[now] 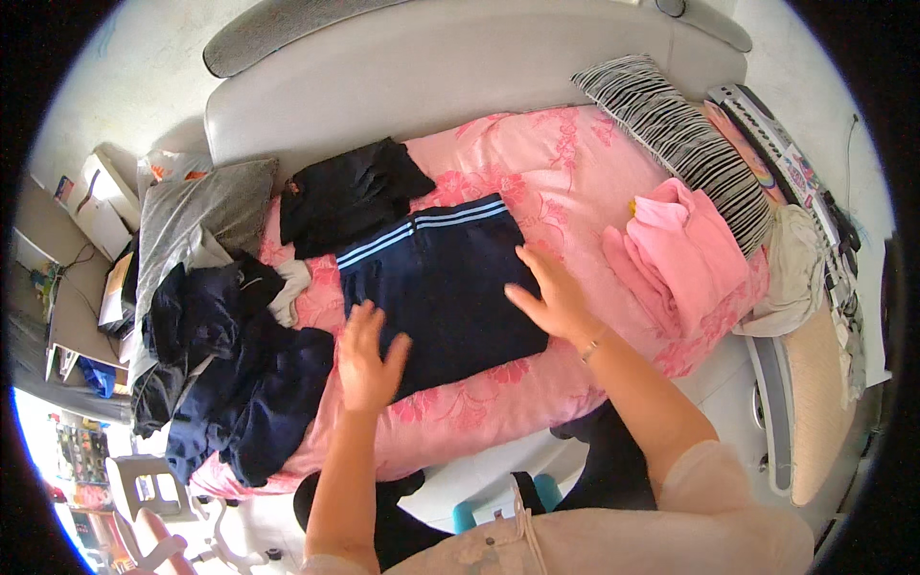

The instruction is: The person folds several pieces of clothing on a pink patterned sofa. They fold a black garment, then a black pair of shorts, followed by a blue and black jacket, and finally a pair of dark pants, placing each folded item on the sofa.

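Left hand point(367, 356) flat and open, fingers spread, pressing on lower left edge of folded navy garment point(446, 287) with pale blue stripes; right hand point(548, 292) likewise open, palm down on garment's right edge, thin bracelet point(589, 350) at wrist. Garment lying mid-bed on pink floral bedspread point(537, 172). Just above it, a folded black garment point(347, 195). To the left, a heap of dark clothes point(230, 374) and grey pillow point(196, 216). To the right, well apart, folded pink clothing point(685, 254) against a black-and-white striped pillow point(685, 139)
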Demonstrator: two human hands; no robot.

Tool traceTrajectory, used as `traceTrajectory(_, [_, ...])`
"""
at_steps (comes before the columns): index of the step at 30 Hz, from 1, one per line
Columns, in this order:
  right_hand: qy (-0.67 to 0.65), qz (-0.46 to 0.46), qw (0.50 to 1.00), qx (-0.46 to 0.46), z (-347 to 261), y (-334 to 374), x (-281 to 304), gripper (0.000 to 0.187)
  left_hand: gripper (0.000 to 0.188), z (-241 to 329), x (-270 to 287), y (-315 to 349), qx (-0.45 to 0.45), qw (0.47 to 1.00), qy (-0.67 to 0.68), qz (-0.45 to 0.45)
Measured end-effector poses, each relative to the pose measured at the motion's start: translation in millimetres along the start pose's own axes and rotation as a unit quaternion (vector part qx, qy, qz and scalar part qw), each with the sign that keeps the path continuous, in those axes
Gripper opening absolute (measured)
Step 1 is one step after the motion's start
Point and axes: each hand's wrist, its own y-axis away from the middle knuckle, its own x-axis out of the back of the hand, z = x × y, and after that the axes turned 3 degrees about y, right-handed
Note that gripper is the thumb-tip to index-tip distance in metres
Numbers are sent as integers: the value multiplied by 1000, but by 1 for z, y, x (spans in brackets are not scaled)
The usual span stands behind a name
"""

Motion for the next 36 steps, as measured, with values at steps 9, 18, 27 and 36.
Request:
traceTrajectory(9, [75, -125, 988, 52, -42, 56, 11, 73, 65, 33, 9, 52, 28, 989, -68, -126])
traceTrajectory(18, [-68, 62, 995, 28, -58, -1, 45, 34, 32, 18, 74, -6, 45, 996, 45, 58])
traceTrajectory(27, [-246, 130, 960, -14, -124, -47, 126, 29, 12, 89, 181, -67, 149, 893, 411, 107])
traceTrajectory(36, [116, 27, 972, -204, -15, -16, -14, 38, 36, -36, 8, -26, 244, 967, 58, -36])
